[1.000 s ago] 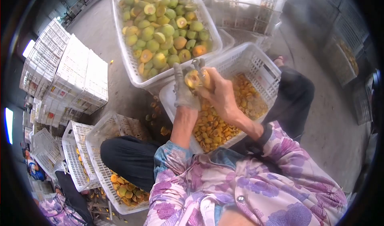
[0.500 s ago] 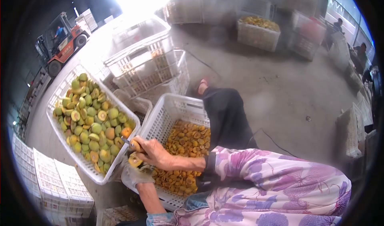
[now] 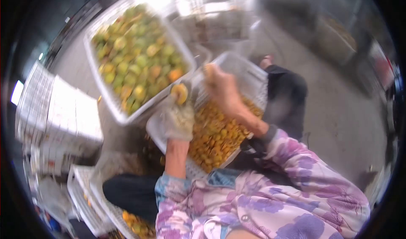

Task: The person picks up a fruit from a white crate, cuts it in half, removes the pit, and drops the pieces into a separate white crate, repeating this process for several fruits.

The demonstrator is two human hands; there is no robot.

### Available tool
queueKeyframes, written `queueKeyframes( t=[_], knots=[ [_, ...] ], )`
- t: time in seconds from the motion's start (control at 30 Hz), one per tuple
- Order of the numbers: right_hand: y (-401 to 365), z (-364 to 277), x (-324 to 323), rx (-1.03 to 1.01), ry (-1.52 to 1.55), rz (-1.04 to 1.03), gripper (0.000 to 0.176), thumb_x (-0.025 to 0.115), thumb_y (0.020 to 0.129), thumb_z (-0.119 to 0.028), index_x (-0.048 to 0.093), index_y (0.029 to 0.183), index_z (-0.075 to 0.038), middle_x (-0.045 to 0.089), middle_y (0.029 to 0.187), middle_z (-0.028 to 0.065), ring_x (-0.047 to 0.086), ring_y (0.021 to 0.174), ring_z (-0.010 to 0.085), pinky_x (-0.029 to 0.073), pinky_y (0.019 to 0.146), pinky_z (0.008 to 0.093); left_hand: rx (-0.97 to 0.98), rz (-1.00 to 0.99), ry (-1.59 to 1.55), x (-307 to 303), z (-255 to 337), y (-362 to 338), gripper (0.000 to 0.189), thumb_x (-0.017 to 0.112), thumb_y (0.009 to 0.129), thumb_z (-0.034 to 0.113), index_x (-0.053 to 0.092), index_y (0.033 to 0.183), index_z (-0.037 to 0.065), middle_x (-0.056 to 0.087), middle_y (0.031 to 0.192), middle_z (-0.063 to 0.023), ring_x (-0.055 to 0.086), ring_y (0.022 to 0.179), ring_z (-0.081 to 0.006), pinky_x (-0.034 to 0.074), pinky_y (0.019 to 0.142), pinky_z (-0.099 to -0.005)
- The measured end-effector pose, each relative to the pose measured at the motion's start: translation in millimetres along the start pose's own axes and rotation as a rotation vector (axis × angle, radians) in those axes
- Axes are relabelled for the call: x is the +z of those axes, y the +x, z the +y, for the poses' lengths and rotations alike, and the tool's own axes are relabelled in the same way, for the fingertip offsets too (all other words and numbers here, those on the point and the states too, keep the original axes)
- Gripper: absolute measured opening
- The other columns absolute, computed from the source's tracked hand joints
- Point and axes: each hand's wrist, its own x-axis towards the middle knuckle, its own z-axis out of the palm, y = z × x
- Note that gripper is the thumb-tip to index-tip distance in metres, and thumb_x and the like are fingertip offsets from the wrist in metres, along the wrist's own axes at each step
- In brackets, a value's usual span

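My left hand (image 3: pixel 176 118), in a pale translucent glove, grips a cut fruit half (image 3: pixel 179 93) with its orange-yellow inside facing up. My right hand (image 3: pixel 222 88) is bare, blurred and closed round a small tan object (image 3: pixel 208 69), whose details I cannot make out. It is to the right of my left hand, apart from it, above a white crate (image 3: pixel 249 65) of small orange-yellow pieces (image 3: pixel 215 139). Up and to the left, green and yellow fruit halves (image 3: pixel 137 61) fill another white crate (image 3: pixel 103 93).
Stacked white crates (image 3: pixel 74 112) stand at the left, and more (image 3: pixel 215 16) at the top. Low at the left, near my knee, are crates (image 3: pixel 86 201) with orange pieces (image 3: pixel 137 226). A blurred crate (image 3: pixel 336 40) is at the upper right.
The view has swung left and down, shifting the crates right and up in it. My hands have parted; my right hand has moved away from the fruit in my left.
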Motion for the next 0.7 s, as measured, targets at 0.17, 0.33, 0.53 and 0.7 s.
queueKeyframes(
  t=[0.17, 0.33, 0.53, 0.7],
  knots=[
    [-31, 3, 25, -0.278, -0.571, -0.110, 0.033, 0.058, 0.071, 0.003, 0.046, 0.101, -0.002, 0.060, 0.088, 0.0182, 0.060, 0.075, 0.0388, 0.046, 0.061, 0.0469, 0.103, 0.101, -0.069, 25, 13, -7, 0.035, 0.046, 0.099, 0.026, 0.046, 0.125, 0.003, 0.052, 0.122, -0.0125, 0.052, 0.111, -0.0273, 0.046, 0.095, -0.0444],
    [-26, 8, 34, -0.304, -0.669, -0.133, 0.039, 0.055, 0.070, 0.007, 0.042, 0.106, -0.003, 0.058, 0.089, 0.0174, 0.059, 0.076, 0.0407, 0.047, 0.059, 0.0470, 0.103, 0.218, 0.082, 45, 17, -14, 0.043, 0.046, 0.099, 0.031, 0.037, 0.132, 0.004, 0.044, 0.136, -0.0162, 0.047, 0.123, -0.0304, 0.041, 0.102, -0.0412],
    [-27, 8, 34, -0.326, -0.522, -0.096, 0.023, 0.050, 0.081, 0.003, 0.046, 0.102, -0.005, 0.055, 0.075, 0.0188, 0.058, 0.064, 0.0388, 0.044, 0.054, 0.0443, 0.126, 0.120, 0.315, 20, 15, -6, 0.039, 0.047, 0.099, 0.031, 0.045, 0.128, 0.005, 0.053, 0.126, -0.0142, 0.050, 0.120, -0.0284, 0.044, 0.099, -0.0402],
    [-27, 5, 38, -0.330, -0.493, -0.092, 0.014, 0.050, 0.084, 0.001, 0.046, 0.096, -0.005, 0.053, 0.074, 0.0193, 0.058, 0.063, 0.0361, 0.043, 0.054, 0.0422, 0.084, 0.262, 0.047, 40, 16, -8, 0.033, 0.046, 0.099, 0.032, 0.051, 0.119, 0.006, 0.057, 0.114, -0.0104, 0.056, 0.105, -0.0248, 0.048, 0.094, -0.0388]
  ],
)
